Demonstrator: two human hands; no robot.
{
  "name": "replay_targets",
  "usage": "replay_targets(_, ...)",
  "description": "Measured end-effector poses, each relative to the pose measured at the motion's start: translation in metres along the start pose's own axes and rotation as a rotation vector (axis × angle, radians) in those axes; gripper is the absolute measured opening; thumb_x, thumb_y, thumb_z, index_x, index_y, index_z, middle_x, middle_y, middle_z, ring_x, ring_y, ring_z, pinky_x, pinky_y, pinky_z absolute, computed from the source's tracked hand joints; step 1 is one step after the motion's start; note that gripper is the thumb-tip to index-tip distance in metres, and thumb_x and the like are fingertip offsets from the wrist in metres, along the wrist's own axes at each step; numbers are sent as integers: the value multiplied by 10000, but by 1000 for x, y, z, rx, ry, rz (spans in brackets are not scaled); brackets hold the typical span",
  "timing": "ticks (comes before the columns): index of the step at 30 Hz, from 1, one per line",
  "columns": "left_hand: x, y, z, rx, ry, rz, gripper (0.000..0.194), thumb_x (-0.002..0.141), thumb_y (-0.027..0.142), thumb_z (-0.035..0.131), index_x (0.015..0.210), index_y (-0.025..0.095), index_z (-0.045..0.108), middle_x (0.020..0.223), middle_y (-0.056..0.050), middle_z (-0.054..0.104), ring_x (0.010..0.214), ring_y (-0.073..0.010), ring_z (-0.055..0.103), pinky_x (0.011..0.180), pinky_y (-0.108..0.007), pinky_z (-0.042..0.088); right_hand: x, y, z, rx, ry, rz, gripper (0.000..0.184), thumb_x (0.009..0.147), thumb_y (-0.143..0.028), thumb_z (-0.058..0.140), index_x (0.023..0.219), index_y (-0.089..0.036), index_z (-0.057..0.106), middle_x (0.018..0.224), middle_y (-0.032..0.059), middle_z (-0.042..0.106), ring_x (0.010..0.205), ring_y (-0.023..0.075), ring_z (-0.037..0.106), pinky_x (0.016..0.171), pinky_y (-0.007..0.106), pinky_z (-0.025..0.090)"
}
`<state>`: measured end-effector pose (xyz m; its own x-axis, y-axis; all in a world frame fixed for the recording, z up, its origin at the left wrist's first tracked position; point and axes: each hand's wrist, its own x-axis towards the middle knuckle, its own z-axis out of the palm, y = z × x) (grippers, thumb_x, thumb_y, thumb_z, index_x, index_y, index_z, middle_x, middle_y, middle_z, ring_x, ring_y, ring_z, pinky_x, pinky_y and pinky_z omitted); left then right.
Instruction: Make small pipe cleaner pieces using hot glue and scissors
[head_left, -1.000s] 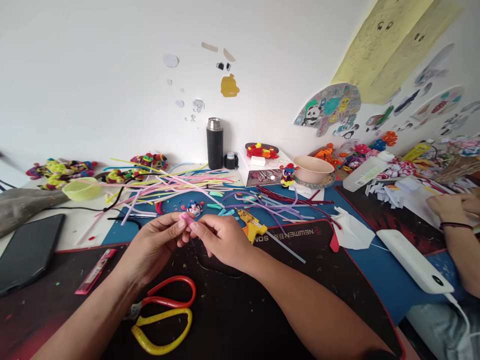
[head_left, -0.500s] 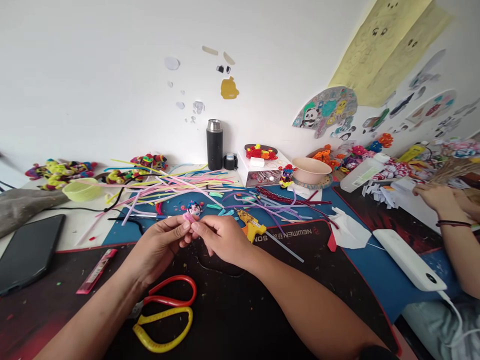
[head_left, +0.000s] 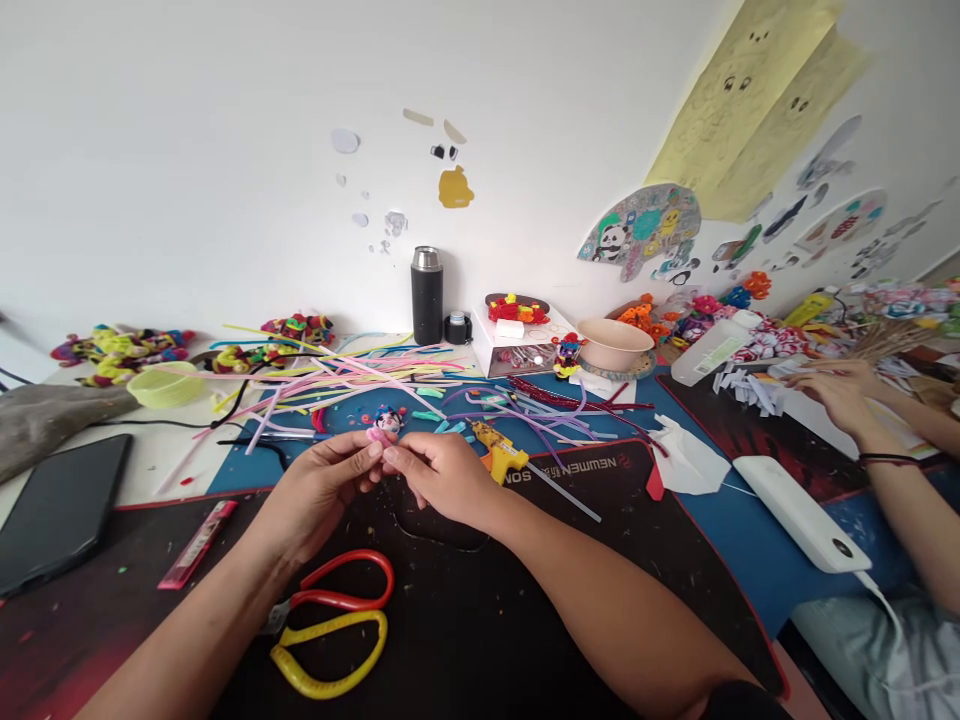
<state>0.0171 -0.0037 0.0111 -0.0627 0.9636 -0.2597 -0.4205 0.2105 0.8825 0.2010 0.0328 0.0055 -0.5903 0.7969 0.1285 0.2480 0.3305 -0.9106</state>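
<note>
A small pipe-cleaner doll [head_left: 387, 424] with a white face, blue-and-red headdress and pink body is pinched between my two hands. My left hand [head_left: 339, 482] grips its pink part from the left, thumb and fingers closed. From the right, my right hand [head_left: 444, 472] presses thumb and forefinger on the same pink part, its other fingers curled. Much of the doll's lower body is hidden by my fingers. Close beyond my right hand lies a yellow hot glue gun [head_left: 500, 454] with a glue stick in its back. Scissors [head_left: 330, 625] with red and yellow handles rest below my left wrist.
Loose pipe cleaners [head_left: 360, 368] spread across the table's back. A black thermos [head_left: 427, 298], a white box [head_left: 525, 350] and a beige bowl [head_left: 615, 345] stand by the wall. A phone [head_left: 64, 510] lies left; a power bank [head_left: 802, 515] and a co-worker's hands [head_left: 832, 395] are at right.
The camera view has shifted slightly. My hands keep the same pinch on the doll. On the right, the co-worker's hands have moved a little over the paper.
</note>
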Motion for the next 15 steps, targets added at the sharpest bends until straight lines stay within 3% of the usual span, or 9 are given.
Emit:
replay_targets(6, 1, 2, 0, -6, 47, 48, 466, 427, 409, 1089, 741, 154, 859, 741, -49, 771, 637, -112, 609, 575, -178, 527, 1, 3, 1, 22, -32, 1, 303, 1094, -435, 567, 909, -218, 669, 549, -72, 573, 488, 110, 580, 571, 230, 404)
replay_targets(15, 3, 1, -5, 29, 26, 57, 443, 458, 416, 1078, 729, 146, 854, 719, -67, 773, 632, -125, 618, 575, -189, 511, 2, 4, 1, -33, -41, -17, 368, 1091, -413, 568, 792, -204, 623, 540, -68, 558, 526, 104, 577, 599, 227, 384)
